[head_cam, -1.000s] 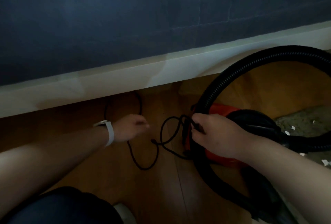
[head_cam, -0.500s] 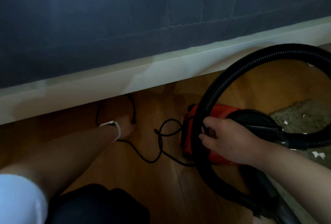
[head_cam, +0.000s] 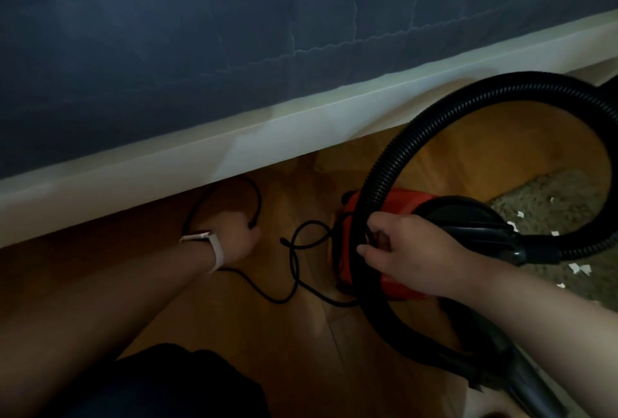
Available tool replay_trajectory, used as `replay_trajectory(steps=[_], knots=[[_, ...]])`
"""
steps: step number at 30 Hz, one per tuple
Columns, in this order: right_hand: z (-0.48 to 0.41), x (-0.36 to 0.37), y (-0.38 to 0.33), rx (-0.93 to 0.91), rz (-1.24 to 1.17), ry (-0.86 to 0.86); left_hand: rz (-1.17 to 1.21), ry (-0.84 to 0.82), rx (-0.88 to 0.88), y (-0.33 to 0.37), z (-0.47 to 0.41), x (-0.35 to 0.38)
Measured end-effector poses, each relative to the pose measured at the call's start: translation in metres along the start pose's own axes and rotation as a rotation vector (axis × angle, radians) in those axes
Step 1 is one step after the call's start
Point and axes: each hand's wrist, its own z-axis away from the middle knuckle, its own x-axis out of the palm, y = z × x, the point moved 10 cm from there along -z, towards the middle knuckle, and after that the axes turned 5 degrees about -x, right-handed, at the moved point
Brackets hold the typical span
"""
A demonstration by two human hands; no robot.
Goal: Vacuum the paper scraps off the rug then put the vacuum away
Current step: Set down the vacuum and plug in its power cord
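View from the person's head, looking down in dim light beside a bed. The dark blue-grey fabric side of a mattress [head_cam: 200,49] fills the top half of the picture. Beneath it a pale cream bed-frame rail [head_cam: 167,163] slants from lower left to upper right. Below the rail lies a warm brown wooden plank floor [head_cam: 334,350].

On the right a thick black ribbed vacuum hose [head_cam: 501,86] rises in one large loop. It crosses in front of the rail and curls back down round a red and black canister vacuum [head_cam: 401,203] that sits on the floor. Behind the vacuum, at the right edge, is the corner of a speckled grey-green rug [head_cam: 551,196]. Small white paper scraps [head_cam: 580,268] lie scattered on the rug, well apart from both hands.

At the bottom left is a knee in dark cloth [head_cam: 160,384].

A thin black power cord [head_cam: 294,263] lies in loose tangled loops on the floor between the hands, and one loop reaches under the rail.

The hands are apart. The right hand [head_cam: 408,250] rests over the rear of the vacuum's red body. Its thumb and curled fingers pinch a strand of the cord just beside the hose. The left hand [head_cam: 234,237] wears a white wristband [head_cam: 214,247] and reaches to the shadow under the rail. It is curled into a fist round the cord's far end.
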Motion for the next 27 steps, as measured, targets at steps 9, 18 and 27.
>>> replay_trajectory(steps=[9,18,27], knots=[[-0.011,-0.001,-0.011,-0.053,0.148,0.003,-0.023,0.274,0.537,0.106,0.131,-0.104],[0.017,-0.076,-0.061,-0.308,0.165,0.420,0.201,0.325,0.654,0.171,0.167,-0.159],[0.036,-0.133,-0.066,-0.354,-0.060,0.531,0.686,0.209,0.777,0.242,0.158,-0.186]])
